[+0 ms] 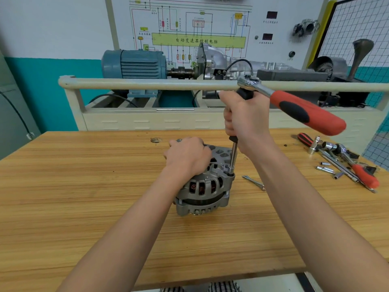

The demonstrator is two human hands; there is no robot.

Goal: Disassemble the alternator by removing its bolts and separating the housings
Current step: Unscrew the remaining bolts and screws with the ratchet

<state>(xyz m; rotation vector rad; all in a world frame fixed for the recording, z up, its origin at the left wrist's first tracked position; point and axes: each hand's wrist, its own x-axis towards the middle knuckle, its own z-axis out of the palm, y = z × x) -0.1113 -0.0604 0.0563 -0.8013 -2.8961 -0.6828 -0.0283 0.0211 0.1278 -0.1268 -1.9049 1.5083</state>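
Note:
A grey metal alternator [205, 188] stands on the wooden workbench [105, 197], copper windings showing through its slots. My left hand [188, 155] grips the top of its housing. My right hand [245, 121] grips the black handle of an upright driver whose steel shaft [233, 157] ends in a socket on a bolt at the alternator's right ear. A ratchet wrench with a red and black handle [303, 111] sits on the driver's top and sticks out to the right.
Loose sockets, extension bars and a second red-handled ratchet [365, 175] lie at the bench's right. Two thin metal pins [253, 182] lie just right of the alternator. A training rig with a beige rail [147, 85] and blue motor [134, 64] stands behind the bench.

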